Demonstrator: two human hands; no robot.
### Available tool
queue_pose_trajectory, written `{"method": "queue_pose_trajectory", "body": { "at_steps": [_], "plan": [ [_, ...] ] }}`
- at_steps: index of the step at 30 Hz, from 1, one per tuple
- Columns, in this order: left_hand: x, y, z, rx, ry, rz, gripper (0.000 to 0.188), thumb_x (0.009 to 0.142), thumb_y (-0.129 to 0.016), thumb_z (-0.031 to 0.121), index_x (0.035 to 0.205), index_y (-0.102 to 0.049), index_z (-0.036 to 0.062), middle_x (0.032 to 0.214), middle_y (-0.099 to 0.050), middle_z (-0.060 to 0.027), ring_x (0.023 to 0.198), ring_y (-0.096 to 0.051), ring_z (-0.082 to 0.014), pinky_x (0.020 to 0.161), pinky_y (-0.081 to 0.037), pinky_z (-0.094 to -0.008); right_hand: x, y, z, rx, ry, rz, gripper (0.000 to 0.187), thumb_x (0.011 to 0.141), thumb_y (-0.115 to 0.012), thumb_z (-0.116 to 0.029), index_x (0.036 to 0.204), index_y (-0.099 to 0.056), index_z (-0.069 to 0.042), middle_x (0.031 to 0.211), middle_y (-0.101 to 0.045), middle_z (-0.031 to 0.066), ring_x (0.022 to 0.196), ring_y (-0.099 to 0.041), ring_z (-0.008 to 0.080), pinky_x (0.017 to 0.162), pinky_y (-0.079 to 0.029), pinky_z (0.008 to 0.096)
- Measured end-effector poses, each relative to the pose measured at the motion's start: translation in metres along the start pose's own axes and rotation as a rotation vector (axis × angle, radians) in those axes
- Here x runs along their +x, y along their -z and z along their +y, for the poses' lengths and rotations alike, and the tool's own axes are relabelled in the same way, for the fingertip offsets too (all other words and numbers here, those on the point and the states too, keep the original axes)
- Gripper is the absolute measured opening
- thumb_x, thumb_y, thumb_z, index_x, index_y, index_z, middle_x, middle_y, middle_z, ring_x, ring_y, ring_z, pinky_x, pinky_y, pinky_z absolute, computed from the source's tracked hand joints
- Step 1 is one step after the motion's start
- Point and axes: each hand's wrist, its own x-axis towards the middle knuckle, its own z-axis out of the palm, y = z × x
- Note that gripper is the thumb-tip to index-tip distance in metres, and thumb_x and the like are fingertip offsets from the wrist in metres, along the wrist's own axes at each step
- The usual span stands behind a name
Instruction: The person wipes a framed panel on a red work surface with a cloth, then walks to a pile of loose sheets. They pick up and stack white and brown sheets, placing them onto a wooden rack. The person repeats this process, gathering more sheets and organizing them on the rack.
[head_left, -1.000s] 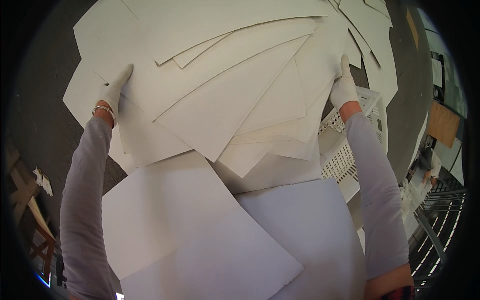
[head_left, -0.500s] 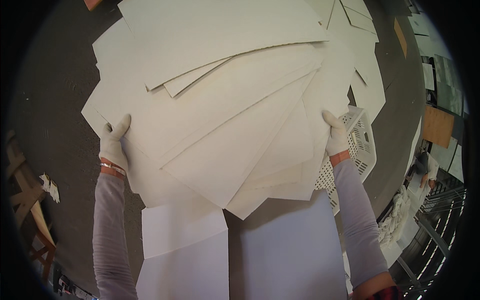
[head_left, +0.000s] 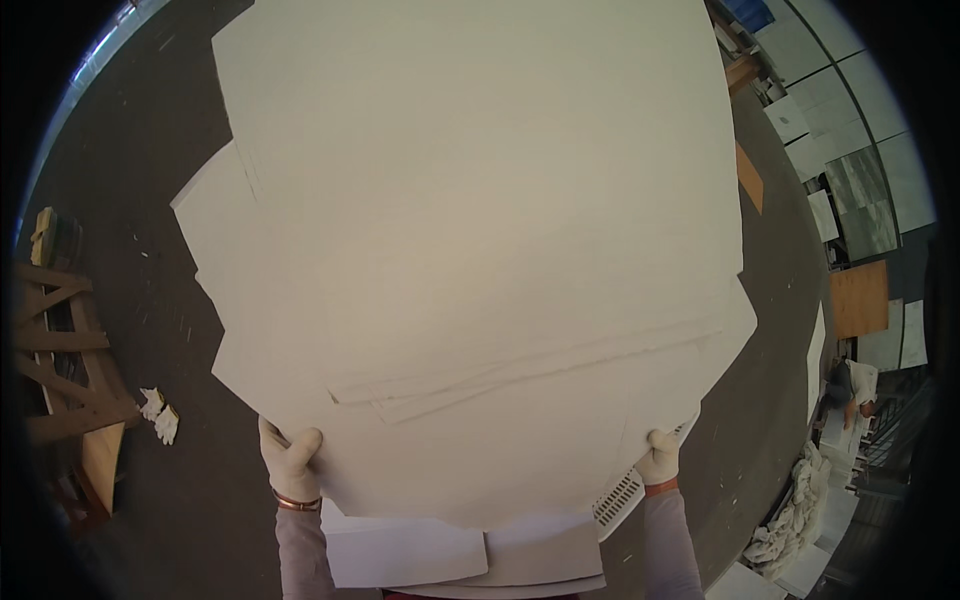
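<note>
A wide, fanned pile of off-white cardboard sheets point(head_left: 480, 200) fills the middle of the picture, its edges overlapping at uneven angles. My left hand point(head_left: 292, 462), in a pale work glove, grips the pile's near left edge with the thumb on top. At the near right edge my right hand point(head_left: 659, 460), gloved alike, holds the same pile, thumb uppermost. The fingers under the sheets are hidden on both sides. A white slatted plastic basket point(head_left: 620, 503) shows partly beneath the pile beside my right hand. Closer to me lie pale flat boards point(head_left: 405, 555).
On the left stands a wooden frame point(head_left: 75, 345), with a pair of loose gloves point(head_left: 161, 416) on the dark floor point(head_left: 160, 330) beside it. Along the right are a plywood panel point(head_left: 860, 300), a crumpled white heap point(head_left: 795, 510) and another person point(head_left: 858, 388).
Both hands and the pile's near edge now sit lower in the picture. The large top sheet reaches further toward me, covering most of the fanned sheets. Both hands keep their grip.
</note>
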Motion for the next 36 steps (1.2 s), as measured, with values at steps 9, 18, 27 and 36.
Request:
{"method": "queue_pose_trajectory", "body": {
  "at_steps": [9,18,27,36],
  "plan": [
    [-0.090,0.038,0.204,-0.217,-0.021,-0.279,0.087,0.071,-0.072,0.040,0.135,-0.033,-0.0042,0.127,-0.050,-0.0145,0.115,-0.051,-0.0266,0.097,-0.041,-0.0379,-0.129,-0.099,-0.107,0.045,0.049,0.030,0.049,0.086,-0.057,-0.016,0.131,-0.043,-0.001,0.128,-0.051,0.0123,0.116,-0.051,0.0269,0.101,-0.040,0.0388],
    [-0.112,0.092,0.259,-0.190,-0.044,-0.453,0.089,0.071,-0.072,0.044,0.137,-0.032,-0.0022,0.128,-0.050,-0.0158,0.114,-0.052,-0.0303,0.094,-0.045,-0.0415,-0.164,-0.141,-0.123,-0.738,-0.237,0.285,0.055,0.097,-0.040,-0.045,0.127,-0.048,-0.001,0.118,-0.059,0.0135,0.103,-0.059,0.0221,0.084,-0.050,0.0343],
    [-0.132,0.121,0.286,-0.332,0.002,-0.494,0.083,0.070,-0.069,0.032,0.136,-0.032,-0.0020,0.127,-0.050,-0.0167,0.113,-0.053,-0.0313,0.093,-0.046,-0.0422,-0.184,-0.169,-0.124,-0.623,-0.085,0.174,0.061,0.095,-0.039,-0.050,0.128,-0.045,0.001,0.117,-0.058,0.0139,0.104,-0.058,0.0223,0.086,-0.049,0.0349],
    [-0.140,0.133,0.313,-0.357,-0.021,-0.493,0.068,0.059,-0.060,0.008,0.125,-0.046,-0.0047,0.110,-0.061,-0.0146,0.100,-0.060,-0.0291,0.088,-0.048,-0.0399,-0.206,-0.178,-0.135,-0.350,0.060,0.037,0.063,0.093,-0.043,-0.050,0.130,-0.043,0.000,0.120,-0.056,0.0136,0.107,-0.056,0.0227,0.088,-0.047,0.0352]
  ]
}}
